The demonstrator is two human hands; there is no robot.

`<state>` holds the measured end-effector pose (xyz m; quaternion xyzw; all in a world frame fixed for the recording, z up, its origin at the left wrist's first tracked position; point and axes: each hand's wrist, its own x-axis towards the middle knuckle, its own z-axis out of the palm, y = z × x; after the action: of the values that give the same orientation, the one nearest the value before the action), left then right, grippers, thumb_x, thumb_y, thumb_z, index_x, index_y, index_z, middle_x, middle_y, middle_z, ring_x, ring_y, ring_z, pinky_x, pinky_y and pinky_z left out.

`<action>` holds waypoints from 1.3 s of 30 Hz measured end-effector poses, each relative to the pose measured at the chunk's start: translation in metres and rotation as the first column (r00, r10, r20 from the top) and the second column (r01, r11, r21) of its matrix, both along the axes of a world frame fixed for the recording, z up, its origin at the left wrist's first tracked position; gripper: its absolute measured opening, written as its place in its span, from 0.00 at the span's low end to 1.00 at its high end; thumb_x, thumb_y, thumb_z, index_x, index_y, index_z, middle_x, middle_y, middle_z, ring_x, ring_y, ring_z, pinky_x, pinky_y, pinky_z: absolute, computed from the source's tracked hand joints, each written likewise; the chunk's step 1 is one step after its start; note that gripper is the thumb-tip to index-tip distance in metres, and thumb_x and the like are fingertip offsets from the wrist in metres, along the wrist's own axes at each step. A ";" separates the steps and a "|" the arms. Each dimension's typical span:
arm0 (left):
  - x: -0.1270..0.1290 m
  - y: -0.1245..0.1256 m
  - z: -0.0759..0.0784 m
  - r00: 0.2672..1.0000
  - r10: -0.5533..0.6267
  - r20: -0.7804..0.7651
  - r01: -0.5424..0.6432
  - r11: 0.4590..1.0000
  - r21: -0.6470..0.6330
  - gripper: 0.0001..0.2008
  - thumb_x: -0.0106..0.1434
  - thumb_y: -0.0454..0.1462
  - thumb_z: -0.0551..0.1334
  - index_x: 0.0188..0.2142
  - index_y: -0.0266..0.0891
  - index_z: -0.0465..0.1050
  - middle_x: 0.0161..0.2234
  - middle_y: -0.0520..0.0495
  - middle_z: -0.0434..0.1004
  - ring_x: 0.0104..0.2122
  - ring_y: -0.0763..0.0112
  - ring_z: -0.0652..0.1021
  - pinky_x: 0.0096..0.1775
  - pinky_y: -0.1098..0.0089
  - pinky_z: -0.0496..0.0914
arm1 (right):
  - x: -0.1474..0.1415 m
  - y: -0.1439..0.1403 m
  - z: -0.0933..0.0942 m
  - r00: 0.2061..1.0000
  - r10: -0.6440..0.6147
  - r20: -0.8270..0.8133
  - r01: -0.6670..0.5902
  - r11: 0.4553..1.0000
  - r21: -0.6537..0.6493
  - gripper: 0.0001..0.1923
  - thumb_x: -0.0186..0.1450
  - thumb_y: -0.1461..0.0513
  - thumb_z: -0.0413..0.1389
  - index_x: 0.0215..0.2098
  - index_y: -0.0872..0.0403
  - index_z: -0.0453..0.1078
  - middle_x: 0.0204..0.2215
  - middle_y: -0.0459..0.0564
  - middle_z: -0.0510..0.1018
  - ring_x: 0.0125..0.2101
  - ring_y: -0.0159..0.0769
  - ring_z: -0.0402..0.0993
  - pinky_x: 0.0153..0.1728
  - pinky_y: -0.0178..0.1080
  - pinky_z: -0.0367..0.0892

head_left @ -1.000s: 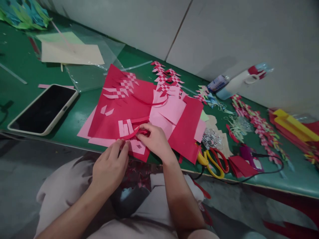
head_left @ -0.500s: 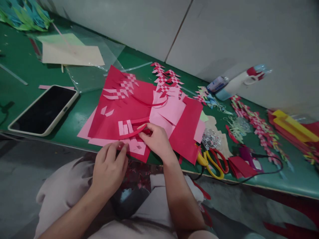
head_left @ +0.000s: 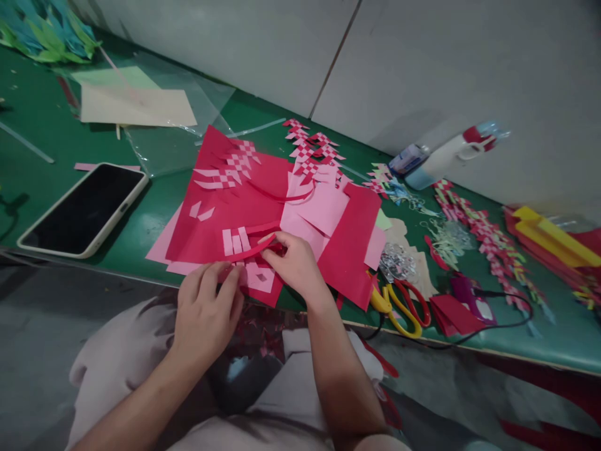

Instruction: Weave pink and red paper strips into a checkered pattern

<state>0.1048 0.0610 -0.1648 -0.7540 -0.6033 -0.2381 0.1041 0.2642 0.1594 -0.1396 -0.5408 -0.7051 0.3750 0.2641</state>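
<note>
Red paper lies at the table's near edge; our right hand pinches a cut strip, our left hand presses flat, fingers together. We lift gently to avoid tearing.

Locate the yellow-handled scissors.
The yellow-handled scissors lie at the green table's near edge, right of the right hand, beside the red-handled scissors.

the paper sheets lie in the middle of the table, near its front edge. the phone lies to the left of them. the scissors lie to the right, and the bottle lies behind, near the wall.
</note>
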 end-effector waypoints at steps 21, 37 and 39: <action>-0.003 0.007 0.002 0.998 0.010 0.059 -0.012 0.999 0.031 0.18 0.61 0.33 0.60 0.50 0.26 0.69 0.42 0.33 0.73 0.41 0.56 0.72 0.46 0.58 0.69 | -0.002 0.004 -0.008 0.988 -0.074 -0.139 0.067 0.996 -0.055 0.07 0.60 0.60 0.56 0.37 0.52 0.73 0.35 0.45 0.80 0.28 0.30 0.73 0.34 0.36 0.68; -0.006 0.005 -0.001 0.994 0.034 0.104 -0.036 0.999 0.017 0.17 0.60 0.32 0.60 0.49 0.29 0.69 0.43 0.35 0.73 0.42 0.56 0.72 0.47 0.58 0.69 | -0.003 0.004 -0.008 0.989 -0.073 -0.132 0.067 0.996 -0.053 0.07 0.59 0.62 0.56 0.36 0.51 0.73 0.36 0.45 0.81 0.31 0.31 0.75 0.36 0.37 0.69; -0.006 0.005 -0.001 0.994 0.041 0.105 -0.043 0.999 0.015 0.17 0.61 0.32 0.59 0.49 0.29 0.69 0.43 0.35 0.73 0.42 0.56 0.72 0.47 0.58 0.69 | -0.002 0.004 -0.009 0.990 -0.068 -0.122 0.062 0.997 -0.047 0.07 0.60 0.61 0.56 0.36 0.51 0.73 0.36 0.45 0.80 0.30 0.31 0.74 0.35 0.36 0.69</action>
<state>0.0986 0.0661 -0.1661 -0.7266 -0.6216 -0.2802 0.0839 0.2622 0.1639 -0.1484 -0.5449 -0.6612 0.4140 0.3074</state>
